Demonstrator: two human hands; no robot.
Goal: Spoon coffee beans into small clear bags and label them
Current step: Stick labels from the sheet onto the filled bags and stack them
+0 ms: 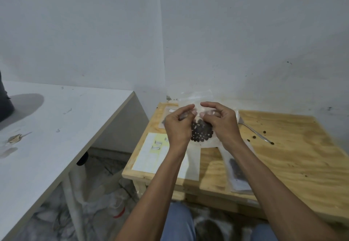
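Observation:
A small clear bag (pixel 196 97) with dark coffee beans (pixel 201 132) in its lower part is held upright above the wooden table (pixel 294 157). My left hand (pixel 178 125) pinches its left side near the top. My right hand (pixel 221 121) pinches its right side, thumb and fingers curled on the plastic. A sheet of labels (pixel 151 152) lies flat under my left forearm. A metal spoon (pixel 255 132) rests on the table to the right. Another filled bag (pixel 238 172) lies under my right forearm.
Loose beans (pixel 254 137) are scattered near the spoon. One more bag (pixel 166 116) lies at the table's back left, partly hidden by my left hand. A white table (pixel 56 127) stands to the left, with a small object (pixel 16 138) on it. Walls close the back.

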